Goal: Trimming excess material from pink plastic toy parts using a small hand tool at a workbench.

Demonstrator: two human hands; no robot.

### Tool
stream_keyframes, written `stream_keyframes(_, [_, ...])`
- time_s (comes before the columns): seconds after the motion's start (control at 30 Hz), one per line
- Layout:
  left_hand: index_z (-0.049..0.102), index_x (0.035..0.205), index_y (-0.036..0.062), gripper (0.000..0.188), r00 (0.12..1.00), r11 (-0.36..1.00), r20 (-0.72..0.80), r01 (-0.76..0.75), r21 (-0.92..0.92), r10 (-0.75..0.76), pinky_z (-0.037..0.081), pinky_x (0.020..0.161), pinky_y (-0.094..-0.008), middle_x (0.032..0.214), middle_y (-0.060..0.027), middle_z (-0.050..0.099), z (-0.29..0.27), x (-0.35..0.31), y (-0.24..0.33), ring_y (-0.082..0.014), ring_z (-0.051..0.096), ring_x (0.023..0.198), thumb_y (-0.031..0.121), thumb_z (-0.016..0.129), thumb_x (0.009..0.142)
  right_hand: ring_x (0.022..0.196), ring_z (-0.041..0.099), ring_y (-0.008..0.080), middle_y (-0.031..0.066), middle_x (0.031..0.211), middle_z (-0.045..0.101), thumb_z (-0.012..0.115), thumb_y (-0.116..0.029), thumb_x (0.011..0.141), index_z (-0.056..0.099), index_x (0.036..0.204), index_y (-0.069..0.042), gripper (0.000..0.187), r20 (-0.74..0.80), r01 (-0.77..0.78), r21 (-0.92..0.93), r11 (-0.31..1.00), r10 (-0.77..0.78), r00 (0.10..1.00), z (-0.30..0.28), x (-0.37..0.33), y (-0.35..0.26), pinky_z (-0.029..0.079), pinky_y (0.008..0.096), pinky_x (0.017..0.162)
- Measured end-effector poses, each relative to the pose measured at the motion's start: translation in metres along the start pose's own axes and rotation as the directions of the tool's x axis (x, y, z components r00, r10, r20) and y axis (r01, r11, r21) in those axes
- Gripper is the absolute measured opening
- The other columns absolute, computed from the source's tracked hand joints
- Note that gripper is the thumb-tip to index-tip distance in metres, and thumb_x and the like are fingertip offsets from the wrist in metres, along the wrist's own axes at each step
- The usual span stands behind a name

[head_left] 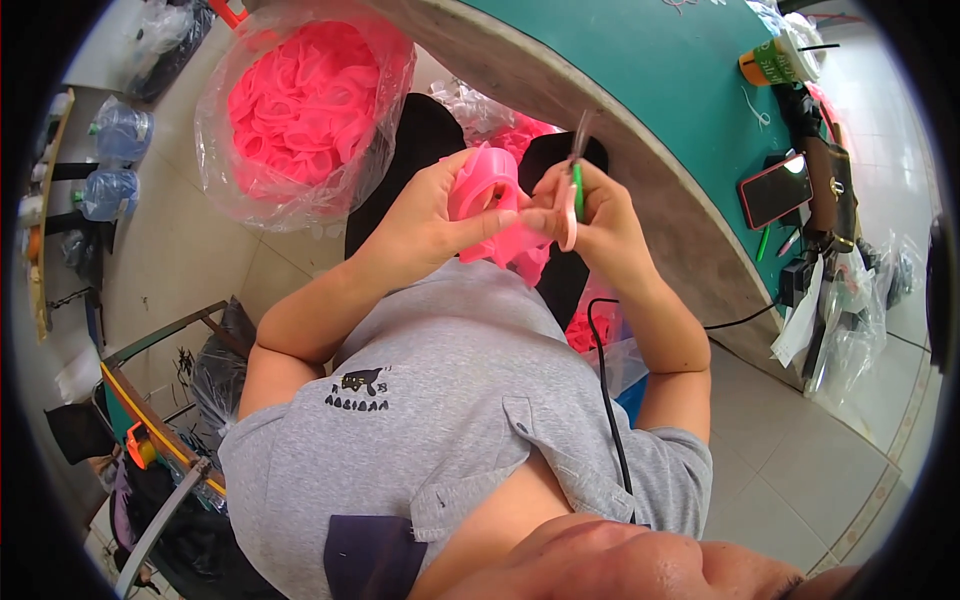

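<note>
My left hand [440, 215] is closed around a bright pink, soft-looking molded piece [492, 165] with openings in it, held above my lap. The thumb presses on its near side. My right hand [605, 215] holds a pair of scissors [577, 190] with green and pale handles, their blades pointing away from me toward the table edge. Its thumb and fingertips meet the right side of the pink piece, close to my left thumb. Part of the piece hangs below my fingers. Whether the right fingers pinch a scrap of it is too small to tell.
A clear plastic bag [215, 160] full of pink pieces [310, 110] stands at the far left. Along the far right curves a green tabletop [640, 70], bearing a cup [768, 62] and a phone [775, 192]. More pink pieces [585, 335] lie below my right forearm, near a black cable [604, 390].
</note>
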State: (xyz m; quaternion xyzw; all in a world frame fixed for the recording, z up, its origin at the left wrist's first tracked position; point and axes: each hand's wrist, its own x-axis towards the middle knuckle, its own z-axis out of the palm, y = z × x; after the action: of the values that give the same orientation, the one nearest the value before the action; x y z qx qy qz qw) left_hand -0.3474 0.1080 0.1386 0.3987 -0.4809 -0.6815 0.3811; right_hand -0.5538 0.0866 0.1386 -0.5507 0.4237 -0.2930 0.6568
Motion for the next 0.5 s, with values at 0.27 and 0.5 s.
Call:
stream_keyframes(0.27, [0.056, 0.113, 0.0005, 0.031, 0.961, 0.978, -0.234, -0.107, 0.181, 0.148, 0.051, 0.081, -0.0280, 0.099, -0.0067, 0.064, -0.005, -0.005, -0.007, -0.0102, 0.060, 0.086, 0.008, 0.066, 0.084, 0.063, 0.050, 0.0054, -0.0027, 0.074, 0.053, 0.074, -0.003, 0.077, 0.053, 0.088, -0.006, 0.024, -0.226, 0.087, 0.125, 0.988, -0.057, 0.972, 0.001, 0.026, 0.037, 0.040, 0.0199, 0.055])
stream_keyframes(0.5, [0.048, 0.114, -0.0069, 0.031, 0.913, 0.161, 0.408, 0.407, -0.899, -0.032, 0.054, 0.084, -0.0296, 0.101, -0.0144, 0.060, -0.045, -0.001, -0.010, -0.0184, 0.065, 0.093, 0.000, 0.054, 0.084, 0.062, 0.050, 0.0048, -0.0002, 0.075, 0.057, 0.069, 0.000, 0.081, 0.054, 0.089, -0.003, 0.016, -0.358, 0.060, -0.601, 0.797, -0.336, 0.871, -0.019, 0.049, 0.061, 0.039, 0.0201, 0.052])
